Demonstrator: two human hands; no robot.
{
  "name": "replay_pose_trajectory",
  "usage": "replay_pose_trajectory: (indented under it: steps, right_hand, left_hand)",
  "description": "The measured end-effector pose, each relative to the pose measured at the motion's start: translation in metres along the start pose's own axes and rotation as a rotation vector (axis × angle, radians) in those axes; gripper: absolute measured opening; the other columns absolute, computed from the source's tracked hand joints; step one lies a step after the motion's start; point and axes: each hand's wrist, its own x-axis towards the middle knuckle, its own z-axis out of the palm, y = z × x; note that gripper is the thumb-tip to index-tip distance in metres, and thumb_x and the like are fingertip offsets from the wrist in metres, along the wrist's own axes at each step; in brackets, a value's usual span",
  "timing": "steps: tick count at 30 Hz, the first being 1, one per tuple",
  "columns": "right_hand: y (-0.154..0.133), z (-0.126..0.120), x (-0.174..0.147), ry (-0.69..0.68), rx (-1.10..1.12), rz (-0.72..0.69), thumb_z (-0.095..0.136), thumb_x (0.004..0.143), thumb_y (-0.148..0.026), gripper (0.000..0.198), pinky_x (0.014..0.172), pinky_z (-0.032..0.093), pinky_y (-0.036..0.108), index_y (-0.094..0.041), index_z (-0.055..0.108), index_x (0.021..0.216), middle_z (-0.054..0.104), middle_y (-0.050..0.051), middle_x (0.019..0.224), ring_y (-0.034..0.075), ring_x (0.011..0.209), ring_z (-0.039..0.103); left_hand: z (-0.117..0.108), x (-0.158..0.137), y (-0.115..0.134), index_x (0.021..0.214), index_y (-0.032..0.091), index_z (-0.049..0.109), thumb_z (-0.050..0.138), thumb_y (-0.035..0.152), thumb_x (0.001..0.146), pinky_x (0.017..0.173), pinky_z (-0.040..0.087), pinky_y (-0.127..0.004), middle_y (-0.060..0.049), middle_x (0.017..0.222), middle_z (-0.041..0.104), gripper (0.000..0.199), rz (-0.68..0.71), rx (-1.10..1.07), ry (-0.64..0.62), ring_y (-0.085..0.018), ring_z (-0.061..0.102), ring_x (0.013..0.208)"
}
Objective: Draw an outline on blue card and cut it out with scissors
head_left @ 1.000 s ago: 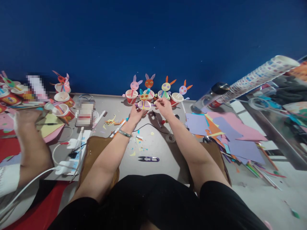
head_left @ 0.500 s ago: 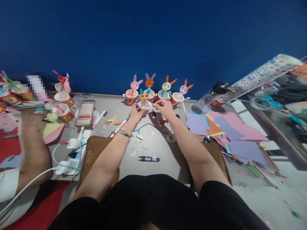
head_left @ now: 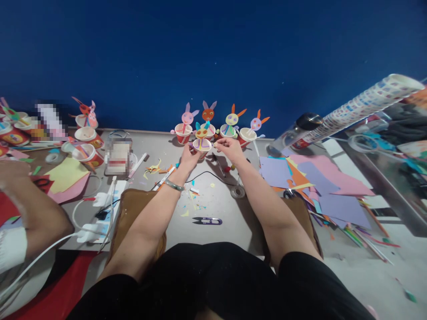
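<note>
My left hand point(head_left: 190, 158) is closed on the left side of a paper cup point(head_left: 202, 146) that carries a yellow paper rabbit head point(head_left: 202, 133) with blue ears. At the cup's right side, my right hand point(head_left: 228, 148) pinches a small pale piece point(head_left: 215, 145) between thumb and fingertip; its kind is too small to tell. Behind stand several red paper cups with rabbit heads: a pink one point(head_left: 187, 118), an orange-brown one point(head_left: 208, 114), a yellow one with orange ears point(head_left: 231, 119) and a lilac one point(head_left: 255, 124).
Purple thread snips point(head_left: 207, 221) lie near me among paper scraps. A tape roll point(head_left: 238, 191), coloured paper sheets point(head_left: 273, 172) and a clear bottle point(head_left: 293, 133) are to the right. A phone point(head_left: 118, 158), a power strip point(head_left: 110, 213) and a co-worker's arm point(head_left: 43, 204) are left.
The co-worker's arm at the left has drawn back leftward, uncovering yellow paper and a tape roll. My hands and the cup have hardly moved.
</note>
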Motion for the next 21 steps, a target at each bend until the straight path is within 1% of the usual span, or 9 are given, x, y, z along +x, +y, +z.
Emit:
replay_pose_trajectory:
  steps: [3,5,8,12,16,19,21]
  right_hand:
    - [0.001,-0.003,0.000,0.033,0.043,0.009,0.084,0.067,-0.041,0.034,0.073,0.058,0.035,-0.017,0.070,0.087,0.072,0.002,0.071,0.016,0.064,0.067]
    - [0.002,-0.005,-0.001,0.054,0.065,0.012,0.082,0.070,-0.046,0.035,0.074,0.059,0.035,-0.017,0.071,0.087,0.073,0.003,0.072,0.016,0.065,0.068]
    - [0.003,-0.007,-0.003,0.061,0.080,0.026,0.077,0.075,-0.050,0.035,0.074,0.059,0.034,-0.018,0.070,0.087,0.075,0.004,0.078,0.015,0.064,0.067]
    - [0.003,-0.010,-0.007,0.069,0.047,0.020,0.076,0.078,-0.044,0.029,0.075,0.060,0.033,-0.018,0.069,0.088,0.073,0.003,0.078,0.015,0.065,0.068]
    - [0.004,-0.013,-0.010,0.095,-0.043,-0.013,0.074,0.077,-0.039,0.026,0.077,0.059,0.036,-0.018,0.068,0.090,0.071,0.002,0.076,0.017,0.069,0.068]
    - [0.003,-0.013,-0.011,0.094,-0.148,-0.087,0.073,0.076,-0.033,0.025,0.082,0.058,0.037,-0.017,0.069,0.094,0.074,0.006,0.085,0.019,0.078,0.069]
    - [0.001,-0.011,-0.010,0.096,-0.229,-0.155,0.071,0.076,-0.029,0.026,0.083,0.057,0.037,-0.016,0.070,0.098,0.075,0.008,0.091,0.019,0.080,0.068]
  left_hand:
    - [0.001,0.001,-0.001,0.127,0.023,0.050,0.080,0.019,0.073,0.097,0.050,-0.032,-0.010,0.129,0.064,0.061,-0.032,0.001,0.031,-0.019,0.065,0.110]
    - [0.001,0.002,-0.002,0.135,0.022,0.046,0.080,0.019,0.073,0.098,0.050,-0.033,-0.013,0.135,0.061,0.072,-0.052,-0.009,0.050,-0.020,0.065,0.111]
    - [0.000,0.003,-0.003,0.140,0.021,0.043,0.081,0.021,0.072,0.101,0.049,-0.035,-0.015,0.139,0.058,0.078,-0.048,-0.016,0.049,-0.022,0.065,0.114]
    - [0.001,0.004,-0.004,0.139,0.021,0.043,0.080,0.019,0.071,0.104,0.047,-0.037,-0.014,0.136,0.060,0.077,-0.045,-0.009,0.048,-0.023,0.063,0.119]
    - [0.003,0.005,-0.004,0.134,0.021,0.046,0.079,0.017,0.071,0.101,0.049,-0.037,-0.013,0.129,0.063,0.071,-0.054,-0.018,0.047,-0.021,0.065,0.114]
    - [0.003,0.006,-0.003,0.129,0.022,0.050,0.079,0.017,0.071,0.100,0.050,-0.036,-0.010,0.123,0.066,0.065,-0.039,-0.024,0.042,-0.021,0.066,0.110]
    - [0.002,0.006,-0.003,0.125,0.023,0.052,0.079,0.015,0.070,0.099,0.051,-0.036,-0.009,0.122,0.067,0.062,-0.032,-0.033,0.036,-0.020,0.066,0.108]
